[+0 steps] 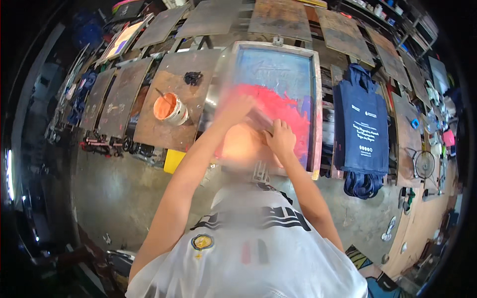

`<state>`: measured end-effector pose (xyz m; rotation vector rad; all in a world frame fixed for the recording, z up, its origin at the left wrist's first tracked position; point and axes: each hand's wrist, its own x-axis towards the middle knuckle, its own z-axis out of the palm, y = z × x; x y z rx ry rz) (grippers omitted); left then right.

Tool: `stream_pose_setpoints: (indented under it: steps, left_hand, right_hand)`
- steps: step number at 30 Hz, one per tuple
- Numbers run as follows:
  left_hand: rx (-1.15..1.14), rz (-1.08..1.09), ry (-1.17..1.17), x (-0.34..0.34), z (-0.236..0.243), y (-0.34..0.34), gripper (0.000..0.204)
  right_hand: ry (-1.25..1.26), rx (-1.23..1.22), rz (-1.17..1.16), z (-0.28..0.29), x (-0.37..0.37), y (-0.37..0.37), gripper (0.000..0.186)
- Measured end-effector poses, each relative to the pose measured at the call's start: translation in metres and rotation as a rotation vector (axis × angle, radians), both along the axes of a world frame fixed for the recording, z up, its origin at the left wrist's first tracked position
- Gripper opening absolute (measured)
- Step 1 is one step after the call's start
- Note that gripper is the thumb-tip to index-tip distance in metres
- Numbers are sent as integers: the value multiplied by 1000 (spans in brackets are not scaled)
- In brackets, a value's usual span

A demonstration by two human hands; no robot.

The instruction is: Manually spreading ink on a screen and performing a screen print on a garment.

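A wood-framed printing screen lies on the table, its blue mesh covered in its lower half with red and peach-orange ink. My left hand and my right hand both grip a squeegee resting on the inked mesh, angled from upper left down to the right. The left hand and that end of the squeegee are hazy. To the left, a white bucket of orange ink with a stick in it stands on a board, with a crumpled black item above it.
A navy printed tote bag lies on the board to the right. More dark print boards line both rows of the table. A yellow object sits below the left board. A shelf with small containers is at the top right.
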<state>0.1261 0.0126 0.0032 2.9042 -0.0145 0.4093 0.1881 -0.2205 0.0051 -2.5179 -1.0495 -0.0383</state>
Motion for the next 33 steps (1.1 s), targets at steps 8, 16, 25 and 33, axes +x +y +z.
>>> stream_pose_setpoints:
  steps: [8, 16, 25, 33]
  left_hand:
    - [296, -423, 211, 104, 20, -62, 55]
    - [-10, -263, 362, 84, 5, -7, 66]
    - [-79, 106, -68, -33, -32, 53, 64]
    - [-289, 497, 106, -103, -16, 10, 64]
  right_hand:
    - [72, -57, -461, -13, -15, -35, 48]
    - [119, -103, -375, -4, -1, 6, 52]
    - [91, -301, -32, 17, 7, 85, 65]
    - [51, -512, 354, 19, 14, 115, 77]
